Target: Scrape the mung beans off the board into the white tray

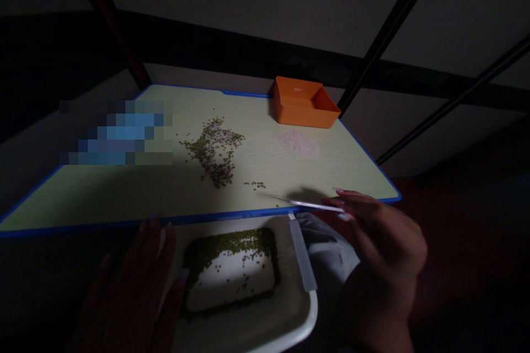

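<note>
My right hand [381, 242] pinches thin metal tweezers [308, 204] whose tips lie over the front edge of a pale green board [124, 193], close to a few stray green beans [254, 184]. My left hand [136, 281] grips the left rim of a white tray [290, 325] held below the board's edge. Green beans [232, 245] lie in the tray's sunken middle. A larger scatter of green beans [213, 149] sits mid-board, and a small heap of white grains [298, 143] lies to its right.
An open orange box [304, 102] stands at the board's far right corner. A blurred blue patch [116, 132] covers the board's left part. Dark metal bars [385, 33] cross behind. A light cloth [331, 253] lies under my right hand. The surroundings are dim.
</note>
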`<state>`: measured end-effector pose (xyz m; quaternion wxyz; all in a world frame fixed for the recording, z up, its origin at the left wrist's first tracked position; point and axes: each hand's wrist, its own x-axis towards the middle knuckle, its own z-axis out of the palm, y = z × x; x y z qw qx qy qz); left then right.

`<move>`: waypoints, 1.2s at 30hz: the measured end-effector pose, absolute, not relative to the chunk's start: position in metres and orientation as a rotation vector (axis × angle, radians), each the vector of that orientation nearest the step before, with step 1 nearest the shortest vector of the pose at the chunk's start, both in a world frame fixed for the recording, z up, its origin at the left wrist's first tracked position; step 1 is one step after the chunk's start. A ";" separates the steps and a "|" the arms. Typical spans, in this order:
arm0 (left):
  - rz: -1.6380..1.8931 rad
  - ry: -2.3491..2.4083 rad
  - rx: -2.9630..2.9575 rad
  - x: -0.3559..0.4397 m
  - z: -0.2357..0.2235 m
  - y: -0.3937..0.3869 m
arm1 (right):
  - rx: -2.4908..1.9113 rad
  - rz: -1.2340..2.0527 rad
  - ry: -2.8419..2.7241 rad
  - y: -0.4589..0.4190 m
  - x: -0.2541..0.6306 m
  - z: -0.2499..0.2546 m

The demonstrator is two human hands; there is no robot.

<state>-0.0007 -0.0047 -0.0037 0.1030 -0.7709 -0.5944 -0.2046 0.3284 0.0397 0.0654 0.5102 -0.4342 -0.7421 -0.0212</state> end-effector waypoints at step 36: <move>-0.617 -1.823 -2.281 0.005 0.003 -0.007 | -1.021 -0.047 -1.885 0.027 0.334 0.075</move>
